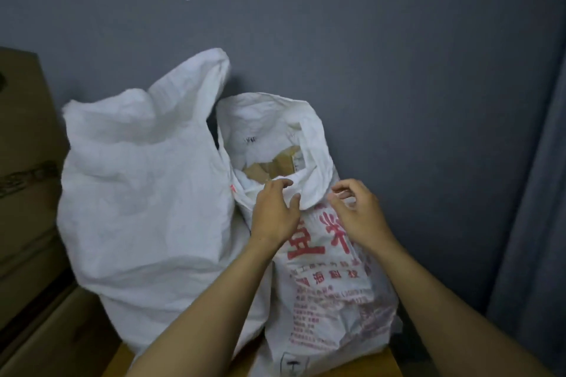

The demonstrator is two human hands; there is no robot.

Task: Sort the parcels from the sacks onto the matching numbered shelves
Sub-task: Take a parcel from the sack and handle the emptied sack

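Printed sack (330,269) upright, touching plain sack (147,193); cardboard parcels (275,164) inside, near far rim; left hand (275,214) half-curled at near rim, grip unclear; right hand (358,211) loosely curled, empty; best fold rim outward, widen mouth before reaching.

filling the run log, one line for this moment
left hand: at printed sack rim | right hand: near rim | parcels: inside sack
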